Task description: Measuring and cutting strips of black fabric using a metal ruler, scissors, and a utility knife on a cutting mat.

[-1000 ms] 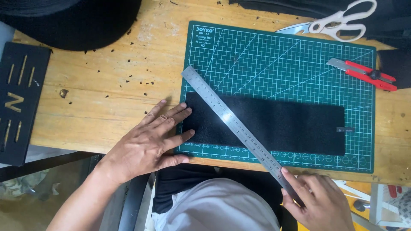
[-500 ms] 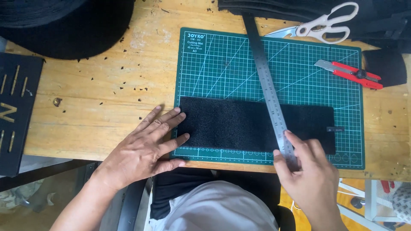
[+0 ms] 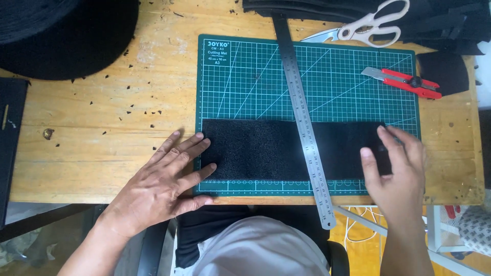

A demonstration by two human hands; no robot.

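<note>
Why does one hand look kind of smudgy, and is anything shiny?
In the head view, the right hand looks slightly blurred at the fingertips, while the left hand is sharp; the steel ruler catches soft light with no harsh glare; the black fabric strip is so dark its texture barely shows; lighting on the wooden table is even.

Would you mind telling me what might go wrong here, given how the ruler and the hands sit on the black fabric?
1. The steel ruler lies slanted across the black fabric strip with neither hand on it, so it could slide.
2. The ruler's near end overhangs the green cutting mat and the table edge; a knock could tip it off.
3. The right hand covers the strip's right end, and the left hand only reaches its left edge, so the strip could shift.
</note>
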